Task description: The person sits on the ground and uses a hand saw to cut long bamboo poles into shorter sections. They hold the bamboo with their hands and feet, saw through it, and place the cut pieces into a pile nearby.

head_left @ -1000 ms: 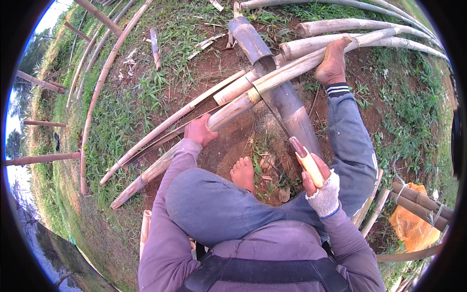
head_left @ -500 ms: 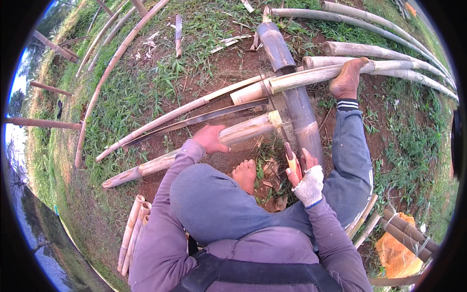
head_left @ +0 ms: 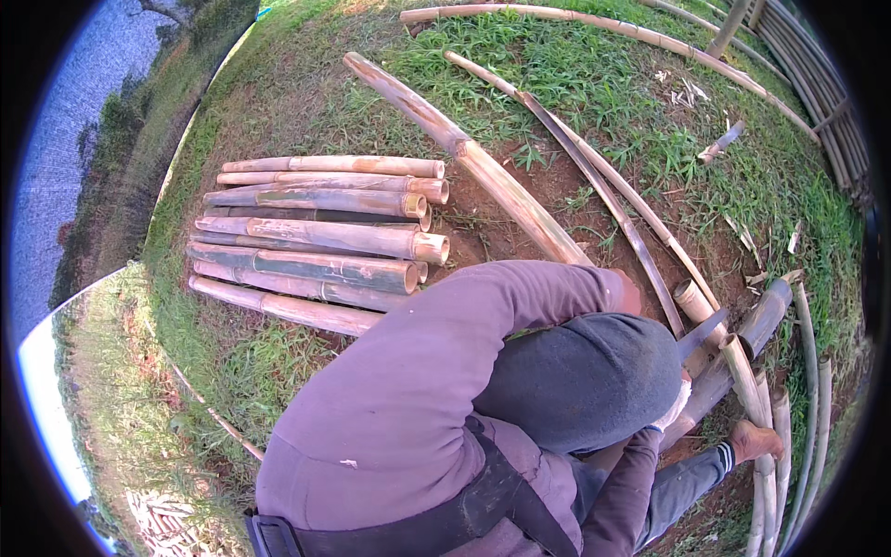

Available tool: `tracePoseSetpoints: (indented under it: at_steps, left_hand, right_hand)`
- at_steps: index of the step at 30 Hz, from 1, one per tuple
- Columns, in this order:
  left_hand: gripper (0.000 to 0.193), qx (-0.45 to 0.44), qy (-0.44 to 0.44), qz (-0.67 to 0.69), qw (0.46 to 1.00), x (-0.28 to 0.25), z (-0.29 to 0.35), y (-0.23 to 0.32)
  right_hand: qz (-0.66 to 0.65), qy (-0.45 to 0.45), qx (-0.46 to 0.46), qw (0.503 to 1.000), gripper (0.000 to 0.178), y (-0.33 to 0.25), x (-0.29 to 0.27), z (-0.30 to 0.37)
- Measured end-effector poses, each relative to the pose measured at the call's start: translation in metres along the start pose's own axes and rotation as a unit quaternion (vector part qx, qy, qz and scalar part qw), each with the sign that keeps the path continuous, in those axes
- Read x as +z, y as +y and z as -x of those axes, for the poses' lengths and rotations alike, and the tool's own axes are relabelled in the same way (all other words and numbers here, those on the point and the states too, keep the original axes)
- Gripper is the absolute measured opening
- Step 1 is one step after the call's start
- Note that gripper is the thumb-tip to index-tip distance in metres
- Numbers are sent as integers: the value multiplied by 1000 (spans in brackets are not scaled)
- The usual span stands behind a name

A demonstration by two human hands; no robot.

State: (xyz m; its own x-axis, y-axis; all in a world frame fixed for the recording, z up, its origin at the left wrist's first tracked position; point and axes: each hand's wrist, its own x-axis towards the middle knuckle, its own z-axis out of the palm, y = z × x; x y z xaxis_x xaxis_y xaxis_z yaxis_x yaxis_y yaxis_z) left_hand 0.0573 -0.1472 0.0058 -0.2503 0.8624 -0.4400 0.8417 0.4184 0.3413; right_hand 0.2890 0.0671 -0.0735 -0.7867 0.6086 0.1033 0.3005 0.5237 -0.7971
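My left hand (head_left: 630, 295) reaches past my raised knee, beside the cut bamboo pole (head_left: 506, 190); its fingers are hidden by my sleeve and knee. A white glove covers my right hand (head_left: 677, 405), which shows only in part behind the knee. From there rises the wide grey blade of a hand saw (head_left: 703, 335), its handle out of sight. The blade lies against a bamboo pole (head_left: 742, 371) that rests across a thick dark bamboo log (head_left: 710, 387). My bare foot (head_left: 754, 440) presses on that pole. A short pale bamboo end (head_left: 691, 299) sits beyond the blade.
A stack of cut bamboo lengths (head_left: 320, 241) lies on the grass to the left. Split bamboo strips (head_left: 603, 176) stretch past my left hand. Further poles (head_left: 821, 436) lie at the right, and a long curved pole (head_left: 603, 25) runs along the far side.
My view has swung left, bringing the bamboo stack in. The saw blade, seen almost edge-on before, now shows its flat side. My knee now hides most of the right hand.
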Motion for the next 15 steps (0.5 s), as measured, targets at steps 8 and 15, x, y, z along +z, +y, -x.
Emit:
tracePoseSetpoints:
  at_steps: [8, 15]
  left_hand:
    - [71, -199, -59, -68, 976, -36, 195, -133]
    - [61, -399, -36, -14, 916, 51, 432, -211]
  right_hand:
    - [79, -16, -36, 996, 34, 63, -33, 31]
    - [146, 34, 83, 985, 37, 6, -68, 72]
